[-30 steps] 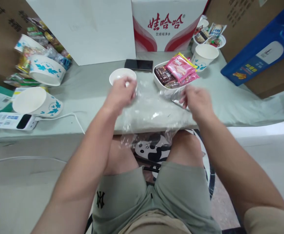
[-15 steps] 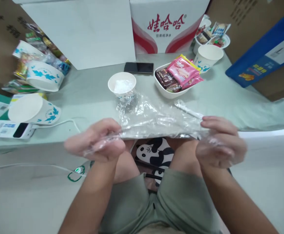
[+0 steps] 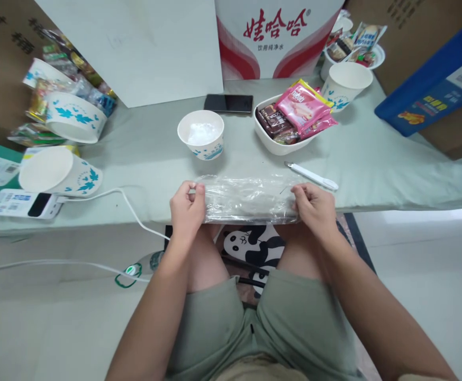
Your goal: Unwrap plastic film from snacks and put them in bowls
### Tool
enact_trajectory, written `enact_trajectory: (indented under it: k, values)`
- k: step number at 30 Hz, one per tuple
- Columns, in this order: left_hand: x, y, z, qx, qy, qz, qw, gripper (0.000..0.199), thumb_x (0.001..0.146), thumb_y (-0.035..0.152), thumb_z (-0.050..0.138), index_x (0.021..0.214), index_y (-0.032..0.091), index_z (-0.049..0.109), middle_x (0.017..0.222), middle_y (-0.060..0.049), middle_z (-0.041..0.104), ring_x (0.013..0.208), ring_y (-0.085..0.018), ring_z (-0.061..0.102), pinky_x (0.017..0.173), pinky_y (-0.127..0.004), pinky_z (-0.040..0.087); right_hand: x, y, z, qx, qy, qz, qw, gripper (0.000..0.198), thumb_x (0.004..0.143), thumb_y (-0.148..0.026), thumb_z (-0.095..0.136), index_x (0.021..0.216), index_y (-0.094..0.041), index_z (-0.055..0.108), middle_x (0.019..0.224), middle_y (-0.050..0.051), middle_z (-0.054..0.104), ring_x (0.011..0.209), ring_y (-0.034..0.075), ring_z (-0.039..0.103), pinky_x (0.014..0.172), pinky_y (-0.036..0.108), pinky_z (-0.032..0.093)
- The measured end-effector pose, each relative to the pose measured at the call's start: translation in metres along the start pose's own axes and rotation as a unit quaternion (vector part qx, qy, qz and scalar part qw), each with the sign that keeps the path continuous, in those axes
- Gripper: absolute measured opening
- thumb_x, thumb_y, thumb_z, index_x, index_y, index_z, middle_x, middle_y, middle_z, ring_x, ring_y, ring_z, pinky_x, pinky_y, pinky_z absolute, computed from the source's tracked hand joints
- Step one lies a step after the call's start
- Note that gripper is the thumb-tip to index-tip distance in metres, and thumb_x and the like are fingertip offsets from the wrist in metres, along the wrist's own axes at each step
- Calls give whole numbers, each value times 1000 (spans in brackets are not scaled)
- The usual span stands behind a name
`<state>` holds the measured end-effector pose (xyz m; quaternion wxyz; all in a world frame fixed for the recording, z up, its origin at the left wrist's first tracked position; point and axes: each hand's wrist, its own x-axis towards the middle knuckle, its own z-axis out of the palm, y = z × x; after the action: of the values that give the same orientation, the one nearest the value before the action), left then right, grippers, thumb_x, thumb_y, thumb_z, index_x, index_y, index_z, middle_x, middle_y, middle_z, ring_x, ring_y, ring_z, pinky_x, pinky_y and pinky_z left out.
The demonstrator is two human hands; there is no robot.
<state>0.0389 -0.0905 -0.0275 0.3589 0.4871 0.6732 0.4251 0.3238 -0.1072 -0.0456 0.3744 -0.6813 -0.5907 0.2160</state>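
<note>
Your left fingers [image 3: 200,193] and right fingers [image 3: 301,197] pinch the plastic [image 3: 250,200] at both ends; it looks light, limp, slippery, best held there.

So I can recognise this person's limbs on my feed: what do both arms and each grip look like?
The left forearm and right forearm are bare, with no watch, bracelet, cable or marking visible. A beige sleeve edge just shows on the right, at the picture's bottom. The left grip and right grip are ordinary human hands, without gloves or visible rings.
</note>
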Motion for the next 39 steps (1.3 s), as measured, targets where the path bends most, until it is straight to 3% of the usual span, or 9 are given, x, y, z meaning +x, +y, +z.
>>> enact_trajectory:
  k: [4, 9, 14, 17, 19, 24, 30, 34, 39]
  values:
    - [8, 5, 2, 110, -10, -33, 993, 23, 88, 43, 57, 76, 24, 54, 43, 6, 48, 41, -14, 44, 48, -26, 32, 16, -1, 3, -104, -1, 8, 994, 30, 90, -45, 55, 77, -21, 68, 67, 4, 69, 62, 20, 60, 63, 32, 41]
    - [21, 8, 0, 241, 5, 13, 970, 18, 84, 41, 61, 78, 24, 60, 55, 0, 57, 57, -20, 54, 61, -31, 39, 24, 7, 0, -167, 42, 5, 985, 32, 84, -42, 63, 108, -21, 67, 92, 9, 72, 75, 25, 63, 69, 39, 47]
    - [-3, 21, -3, 226, 143, 206, 941, 30, 78, 33, 70, 104, 21, 60, 95, -8, 66, 94, -26, 62, 84, -39, 49, -8, -21, -14, -132, 168, -168, 963, 40, 86, -34, 62, 123, -20, 60, 116, 15, 65, 110, 31, 61, 92, 49, 50]
    - [-29, 24, 7, 243, -22, 336, 910, 18, 84, 30, 65, 99, 21, 62, 101, -9, 68, 102, -26, 63, 93, -40, 49, -35, -39, 0, -136, 27, -289, 947, 39, 91, -33, 61, 129, -25, 58, 124, 11, 67, 120, 30, 61, 102, 48, 48]
    - [-40, 21, 15, 303, -128, 330, 885, 32, 83, 30, 67, 112, 20, 64, 121, -13, 68, 120, -33, 59, 103, -48, 46, -44, -40, 18, -194, -66, -295, 933, 43, 93, -30, 59, 135, -26, 57, 141, 11, 62, 133, 32, 55, 110, 52, 41]
    - [-42, 6, 16, 416, -189, 268, 848, 54, 85, 8, 55, 137, 25, 57, 151, -11, 55, 144, -37, 43, 115, -61, 34, -40, -16, 35, -248, -88, -266, 927, 38, 95, -15, 50, 128, -25, 66, 142, 8, 63, 133, 28, 57, 108, 49, 43]
    - [-56, 23, 8, 382, -158, 295, 862, 41, 90, 22, 60, 131, 23, 60, 146, -12, 60, 143, -33, 47, 121, -59, 28, -49, -32, 1, -216, -28, -264, 940, 32, 92, -17, 51, 116, -22, 72, 117, 7, 77, 96, 24, 74, 80, 38, 55]
    - [-68, 52, 17, 366, -182, 306, 860, 44, 91, 28, 60, 132, 14, 58, 144, -18, 60, 139, -34, 51, 117, -56, 37, -58, -61, -9, -211, 16, -229, 950, 35, 92, -17, 49, 117, -22, 72, 108, 6, 79, 85, 22, 75, 70, 33, 55]
    - [-62, 61, 24, 275, -162, 192, 928, 36, 97, 14, 39, 120, 15, 66, 114, -15, 75, 103, -29, 72, 90, -45, 56, -63, -83, -12, -174, 13, -145, 974, 44, 92, -26, 56, 135, -17, 60, 118, 12, 75, 89, 25, 73, 69, 35, 55]
